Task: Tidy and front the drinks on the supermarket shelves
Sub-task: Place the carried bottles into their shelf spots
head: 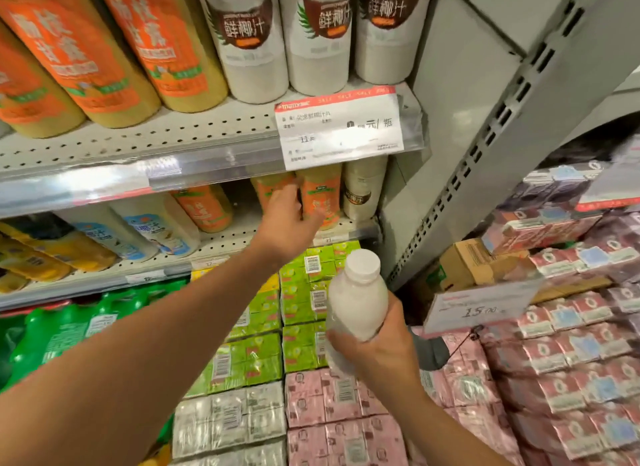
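Note:
My right hand (377,344) grips a small white bottle (355,302) with a white cap, held upright in front of the lower packs. My left hand (287,219) reaches onto the middle shelf (221,247) and touches two small orange-labelled bottles (318,198); its fingers curve against them, and the grip itself is blurred. Just right of those bottles stands a small white coconut-drink bottle (363,188). On the top shelf (138,143) stand large orange-labelled bottles (104,46) and large white coconut-drink bottles (311,32).
A white price tag (341,129) hangs from the top shelf edge. Blue-labelled and yellow bottles (145,233) lie on the middle shelf's left. Below are green, grey and pink carton packs (304,313). A grey slotted upright (502,136) and red-pink stacked packs (571,344) stand at right.

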`<control>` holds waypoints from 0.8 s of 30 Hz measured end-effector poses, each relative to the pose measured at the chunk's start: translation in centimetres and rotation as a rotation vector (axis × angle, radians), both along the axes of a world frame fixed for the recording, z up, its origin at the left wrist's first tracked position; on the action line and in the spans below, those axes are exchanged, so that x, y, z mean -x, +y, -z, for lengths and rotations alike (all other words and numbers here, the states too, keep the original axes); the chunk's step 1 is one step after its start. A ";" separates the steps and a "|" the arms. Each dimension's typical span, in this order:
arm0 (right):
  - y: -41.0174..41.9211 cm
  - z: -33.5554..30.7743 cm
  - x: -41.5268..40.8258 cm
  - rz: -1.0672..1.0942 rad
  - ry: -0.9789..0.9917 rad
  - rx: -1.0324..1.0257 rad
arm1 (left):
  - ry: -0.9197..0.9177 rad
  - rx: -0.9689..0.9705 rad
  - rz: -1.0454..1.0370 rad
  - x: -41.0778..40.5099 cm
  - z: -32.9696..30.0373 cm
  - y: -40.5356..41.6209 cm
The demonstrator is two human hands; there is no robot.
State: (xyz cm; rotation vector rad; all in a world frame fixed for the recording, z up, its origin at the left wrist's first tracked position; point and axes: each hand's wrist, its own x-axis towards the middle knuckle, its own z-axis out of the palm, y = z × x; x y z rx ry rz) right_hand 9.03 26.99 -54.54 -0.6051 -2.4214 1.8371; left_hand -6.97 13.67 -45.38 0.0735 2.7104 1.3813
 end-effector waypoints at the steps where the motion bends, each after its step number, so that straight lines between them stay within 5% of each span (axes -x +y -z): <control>1: 0.3 0.3 0.0 -0.003 -0.002 -0.006 | -0.017 0.079 0.004 1.5 -0.1 0.6; 8: 1.4 0.6 0.0 0.001 -0.023 -0.050 | -0.346 0.229 -0.026 6.9 1.7 3.0; 16: 1.7 1.1 -0.5 -0.010 -0.014 -0.038 | -0.238 -0.006 -0.134 8.1 2.7 2.2; 21: 1.2 1.3 -1.2 -0.036 -0.024 -0.047 | -0.348 0.176 -0.127 7.1 2.1 2.3; 24: 0.9 1.6 -1.7 -0.043 -0.037 -0.024 | -0.220 0.179 -0.102 6.1 1.9 2.3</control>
